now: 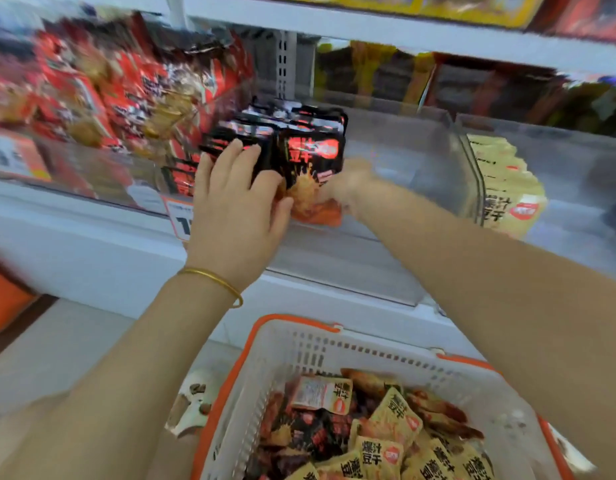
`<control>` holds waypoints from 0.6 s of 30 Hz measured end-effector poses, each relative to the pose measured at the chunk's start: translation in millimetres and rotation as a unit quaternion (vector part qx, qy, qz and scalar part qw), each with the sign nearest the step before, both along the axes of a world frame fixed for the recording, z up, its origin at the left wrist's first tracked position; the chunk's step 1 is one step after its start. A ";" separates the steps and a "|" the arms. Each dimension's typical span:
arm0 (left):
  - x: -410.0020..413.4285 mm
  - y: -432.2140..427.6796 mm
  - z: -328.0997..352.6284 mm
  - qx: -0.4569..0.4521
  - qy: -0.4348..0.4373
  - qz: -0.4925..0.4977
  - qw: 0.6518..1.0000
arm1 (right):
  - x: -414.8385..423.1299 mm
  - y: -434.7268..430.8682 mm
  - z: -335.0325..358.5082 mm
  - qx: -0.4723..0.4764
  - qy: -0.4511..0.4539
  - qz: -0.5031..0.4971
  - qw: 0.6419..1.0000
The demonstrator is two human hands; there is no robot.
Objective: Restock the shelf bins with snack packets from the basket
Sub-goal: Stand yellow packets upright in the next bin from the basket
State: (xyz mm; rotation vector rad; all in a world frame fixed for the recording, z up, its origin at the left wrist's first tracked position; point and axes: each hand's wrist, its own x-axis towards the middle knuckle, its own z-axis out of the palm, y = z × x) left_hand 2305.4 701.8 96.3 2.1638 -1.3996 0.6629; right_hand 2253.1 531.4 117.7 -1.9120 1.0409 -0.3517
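While stack of black packets (pixel 299 147) stands on edge at front of clear shelf bin (pixel 448 161), left hand (pixel 235 202) clamps its left end, thumb in front; right hand (pixel 349 185) at right end, grip blurred, cannot tell. Likely light, slick, floppy: squeeze 2 ends.

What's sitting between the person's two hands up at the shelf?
A stack of black snack packets, held between the left hand and the right hand, seen in the head view.
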 end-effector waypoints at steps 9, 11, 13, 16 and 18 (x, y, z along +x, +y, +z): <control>0.5 2.6 -1.7 -0.008 0.003 -0.002 1.000 | 16.6 0.3 -7.8 -0.043 0.139 -0.010 0.989; 0.7 2.2 -2.3 -0.006 -0.001 0.000 1.000 | 19.3 3.3 -7.8 -0.053 0.152 -0.001 0.987; 1.0 2.3 -3.0 -0.007 -0.001 -0.002 1.000 | 20.4 5.9 -7.5 -0.054 0.156 0.006 0.986; 1.6 2.5 -3.6 -0.012 -0.004 -0.002 1.000 | 19.9 4.2 -6.2 -0.022 0.153 0.012 0.988; 1.9 2.8 -4.0 -0.016 -0.005 -0.004 1.000 | 16.1 4.5 -2.4 0.006 0.153 0.021 0.988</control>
